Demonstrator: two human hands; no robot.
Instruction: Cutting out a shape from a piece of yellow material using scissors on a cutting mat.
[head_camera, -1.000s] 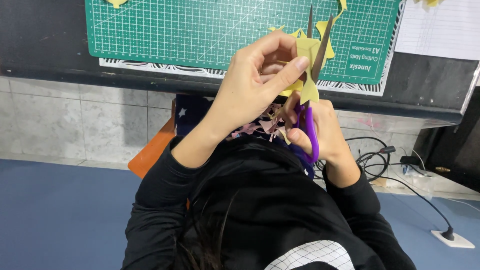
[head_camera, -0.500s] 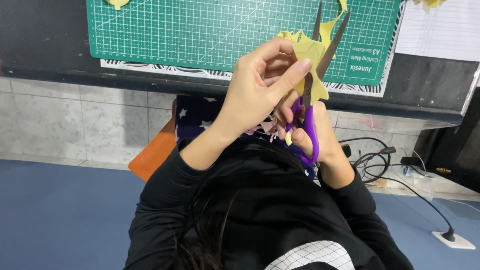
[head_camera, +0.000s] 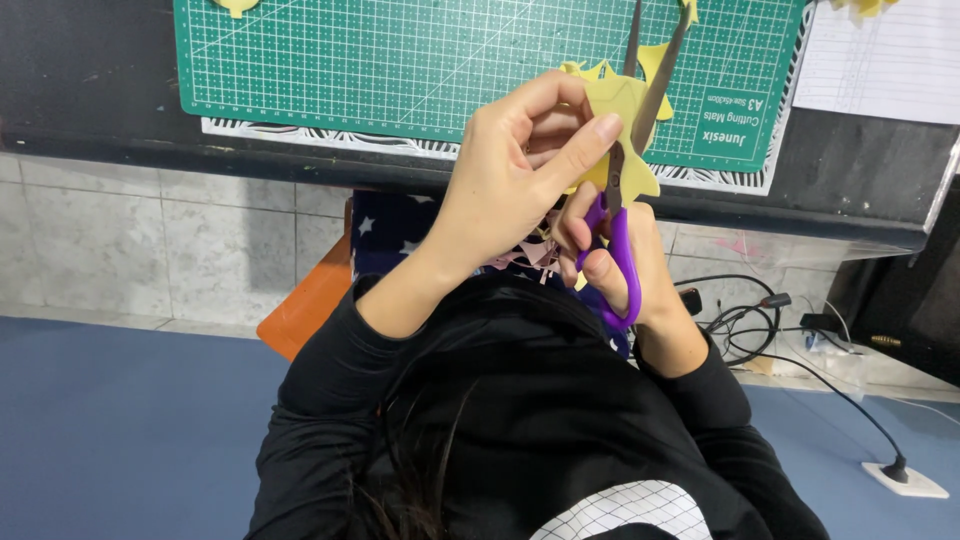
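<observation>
Your left hand (head_camera: 515, 175) has its grip clenched on a yellow paper cut-out with pointed, star-like edges (head_camera: 628, 130), thumb pressed across its face, holding it up just in front of the green gridded cutting mat (head_camera: 400, 60). Your right hand (head_camera: 625, 265) is grasping the purple-handled scissors (head_camera: 622, 250), fingers through the loops, just below the cut-out. The scissor blades stand parted, rising on either side of the cut-out's right edge and reaching up over the mat. The mat lies on the dark surface (head_camera: 90, 90). Pale pink paper scraps (head_camera: 530, 255) sit in your lap below the cut-out. Black cables (head_camera: 750, 310) trail over the floor to the right of the scissors.
</observation>
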